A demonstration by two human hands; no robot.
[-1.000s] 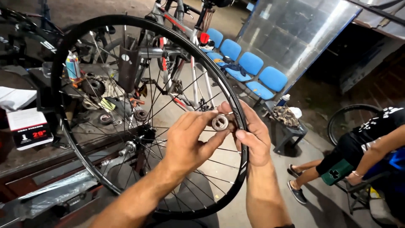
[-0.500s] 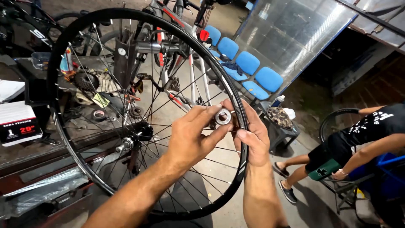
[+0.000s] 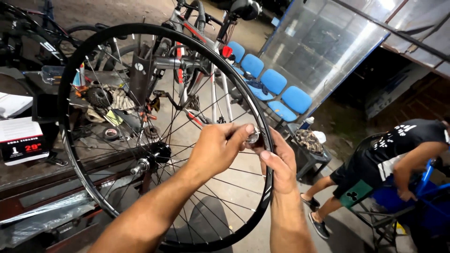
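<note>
A black spoked bicycle wheel (image 3: 70,93) stands upright in front of me, its hub (image 3: 157,154) left of my hands. My left hand (image 3: 218,150) reaches through the spokes from the left and pinches a small silver roll of tape (image 3: 253,137) against the right side of the rim. My right hand (image 3: 281,164) grips the outer rim just below the roll, thumb pressed on the rim bed.
A workbench (image 3: 56,173) at the left carries a white box (image 3: 21,140), tools and parts. A bicycle (image 3: 197,51) stands behind the wheel. Blue chairs (image 3: 274,89) line a metal wall. A person in a black shirt (image 3: 398,154) bends over at the right.
The view has shifted; my hands with the tape roll sit slightly higher along the rim. The person at the right has bent further toward the blue frame.
</note>
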